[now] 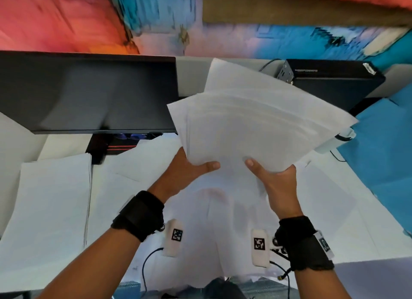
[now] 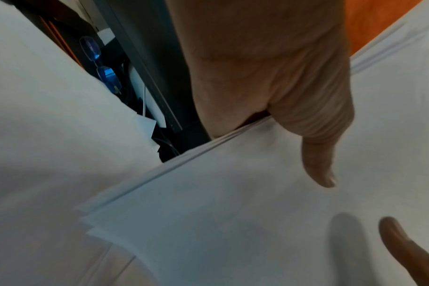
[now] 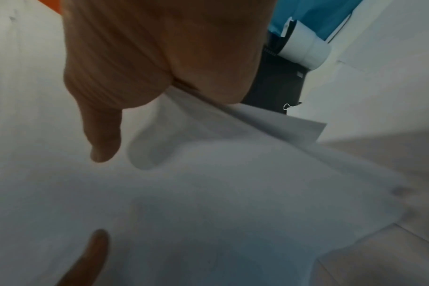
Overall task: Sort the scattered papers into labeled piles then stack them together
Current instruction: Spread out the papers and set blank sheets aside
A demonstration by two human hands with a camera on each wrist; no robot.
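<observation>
On the far left of the desk [image 1: 367, 243] lies a neat pile of white sheets [image 1: 51, 209], rectangular, its right edge showing thin stacked layers. Behind it stands a black monitor [image 1: 89, 93], a flat panel with a matte dark screen; below its lower edge a pair of glasses [image 2: 98, 62] with blue-tinted lenses rests among dark cables. Loose white papers [image 1: 223, 220] cover the middle of the desk, overlapping at angles, smooth and unprinted as far as the views show. The left hand [image 1: 189, 171] clamps the near-left edge of a fanned sheaf of paper [image 1: 256, 124], thumb on top and fingers hidden beneath; the left wrist view shows the sheaf's edge as several thin parallel layers seated in the web of the thumb. The sheaf is held raised above the desk, tilted up away from the person, its sheets splayed so that the far corners are stepped. The right hand [image 1: 278, 182] pinches the near-right edge of the same sheaf, thumb flat on the top sheet, fingers underneath; here the top sheet bows slightly. The two hands are near each other, thumbs pointing inward, not touching. Each wrist carries a black fabric strap. Behind the sheaf, on the right, sits a black rectangular box [image 1: 334, 84] with a metal bracket, and blue cloth [image 1: 383, 153] lies at the far right.
</observation>
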